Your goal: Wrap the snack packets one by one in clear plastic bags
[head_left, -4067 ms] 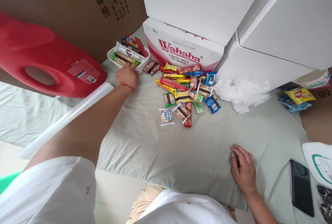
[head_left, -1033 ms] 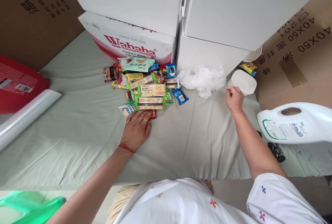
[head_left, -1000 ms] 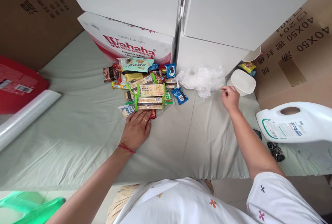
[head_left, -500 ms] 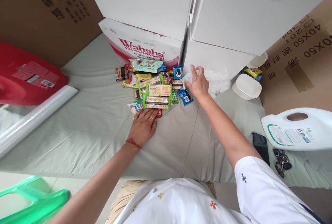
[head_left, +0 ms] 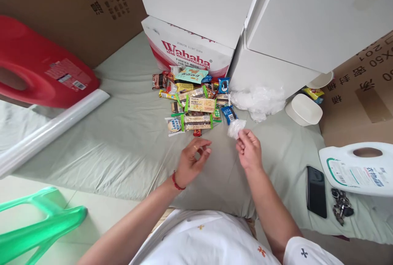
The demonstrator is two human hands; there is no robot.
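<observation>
Pinched in the fingers of my right hand (head_left: 250,150) is a small crumpled clear plastic bag (head_left: 236,128), raised a little off the cloth. My left hand (head_left: 195,158) hovers in front of the snack pile, holding nothing, with thumb and fingers apart. The pile of wrapped snacks lies before the hands: a green-ended snack bar (head_left: 198,122) at the front, a second bar (head_left: 201,104) behind it, a blue packet (head_left: 229,115) at the right and a pale green packet (head_left: 192,75) on top. More crumpled clear plastic bags (head_left: 259,101) lie right of the pile.
A Wahaha carton (head_left: 187,48) and white boxes (head_left: 276,64) stand behind. At left are a red jug (head_left: 46,64) and a plastic roll (head_left: 55,132). White containers (head_left: 303,109), a phone (head_left: 316,191), keys (head_left: 342,205) and a white jug (head_left: 356,169) are at right.
My right hand has come back from the heap of plastic bags with one small bag in its fingers. My left hand has lifted off the snacks and moved right and nearer me.
</observation>
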